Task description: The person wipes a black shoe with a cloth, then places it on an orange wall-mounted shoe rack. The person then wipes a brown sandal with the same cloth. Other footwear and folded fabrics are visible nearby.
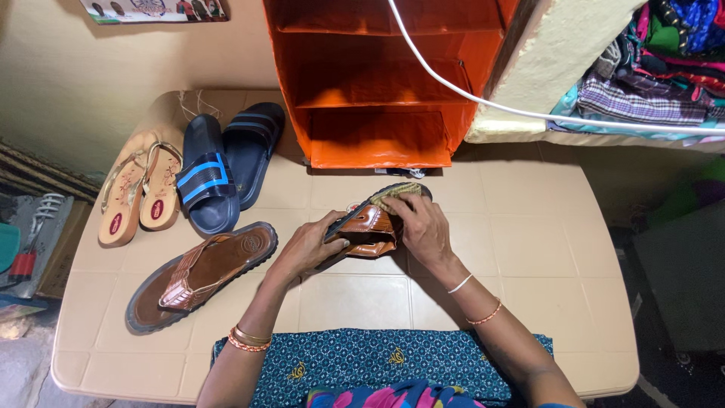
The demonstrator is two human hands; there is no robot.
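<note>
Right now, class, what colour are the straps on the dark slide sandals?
Blue stripes on the navy slide sandals, clearest in the head view.

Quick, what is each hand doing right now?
Left hand: closed on the brown sandal.
Right hand: holding the same sandal, pressing a brush to it.

The scene was evenly and fairly brightly lit by soft light from above, with no hard glare on the cream bench [529,249]. Shadows were faint and short: a soft one lay under the brown sandal [204,276] at the near left and under the raised sandal [374,223] in the middle. The orange shelf unit [377,83] at the far side glowed saturated, its lower compartments darker inside. The right edge fell into dim shade. Wide-lens distortion bowed the bench edges and walls outward. Focus was sharp centrally, softer toward the corners.
</note>
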